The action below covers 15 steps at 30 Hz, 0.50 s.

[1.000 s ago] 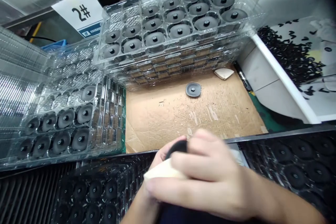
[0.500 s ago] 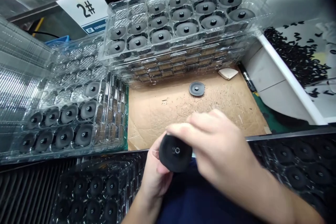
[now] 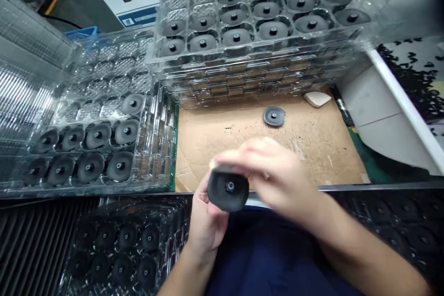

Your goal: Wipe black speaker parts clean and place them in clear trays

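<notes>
A round black rubber-like disc (image 3: pixel 222 199) with a small hollow post at its centre is tilted toward me over the front edge of the cardboard. My left hand (image 3: pixel 208 226) grips it from the left and below, thumb on its lower edge. Curled fingers of my right hand (image 3: pixel 280 175) lie along the disc's upper rim, smeared by motion; whatever they pinch is hidden. Beyond my hands, a similar loose grey disc (image 3: pixel 274 116) rests on the cardboard sheet (image 3: pixel 208 148), post upward.
A stack of clear trays (image 3: pixel 236 67) holding discs stands at the back. Another clear stack (image 3: pixel 138 166), partly filled, is on the left. Dark-looking trays (image 3: pixel 118 236) sit lower left. At right, a white bin (image 3: pixel 398 88) contains small black pieces. A whitish wedge (image 3: pixel 317 98) lies nearby.
The camera view has shifted, so the trays appear farther right and higher. The held disc has tilted, showing its centre post more plainly. My right hand still moves at its upper rim.
</notes>
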Motion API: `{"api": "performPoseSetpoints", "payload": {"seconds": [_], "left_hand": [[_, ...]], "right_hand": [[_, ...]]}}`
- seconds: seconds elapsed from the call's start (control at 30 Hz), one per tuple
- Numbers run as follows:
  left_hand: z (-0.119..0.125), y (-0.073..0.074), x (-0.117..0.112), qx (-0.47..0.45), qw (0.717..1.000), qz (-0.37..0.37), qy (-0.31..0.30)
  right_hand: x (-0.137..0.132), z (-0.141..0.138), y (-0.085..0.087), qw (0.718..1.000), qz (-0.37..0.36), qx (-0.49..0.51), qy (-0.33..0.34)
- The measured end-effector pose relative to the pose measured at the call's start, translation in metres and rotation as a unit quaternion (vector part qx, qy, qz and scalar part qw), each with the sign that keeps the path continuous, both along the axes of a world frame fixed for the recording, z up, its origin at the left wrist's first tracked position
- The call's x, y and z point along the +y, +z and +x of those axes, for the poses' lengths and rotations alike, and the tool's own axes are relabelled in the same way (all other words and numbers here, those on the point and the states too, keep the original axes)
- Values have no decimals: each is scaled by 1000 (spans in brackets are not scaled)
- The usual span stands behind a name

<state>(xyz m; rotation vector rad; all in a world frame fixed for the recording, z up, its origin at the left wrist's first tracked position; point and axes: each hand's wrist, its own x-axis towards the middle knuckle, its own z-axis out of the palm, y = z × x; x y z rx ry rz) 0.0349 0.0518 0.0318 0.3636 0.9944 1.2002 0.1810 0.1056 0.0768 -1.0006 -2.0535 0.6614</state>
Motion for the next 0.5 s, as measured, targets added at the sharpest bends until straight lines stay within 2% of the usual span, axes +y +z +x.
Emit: {"api": "performPoseSetpoints", "payload": {"seconds": [0.07,0.13,0.2,0.27,0.3,0.37,0.43,0.5], "left_hand": [[-6,0,2,-40,998,28,26],[-13,0,1,-77,996,38,33],[-19,0,0,-97,994,30,36],[-24,-2,-2,-113,993,18,39],[-25,-3,-2,-120,992,15,41],[-26,-5,-2,-131,990,14,39],[-26,-6,-1,-130,991,15,39],[-26,-6,0,-114,993,4,36]], "right_hand": [[4,7,-25,992,-97,-48,-60],[0,12,-57,981,-157,-82,-83],[-9,13,-87,977,-181,-92,-73],[-17,11,-104,976,-184,-100,-62],[-18,10,-105,975,-185,-104,-62],[-15,4,-90,974,-185,-107,-72],[-11,-6,-58,977,-168,-88,-99],[-10,-22,-24,986,-110,-31,-120]]}}
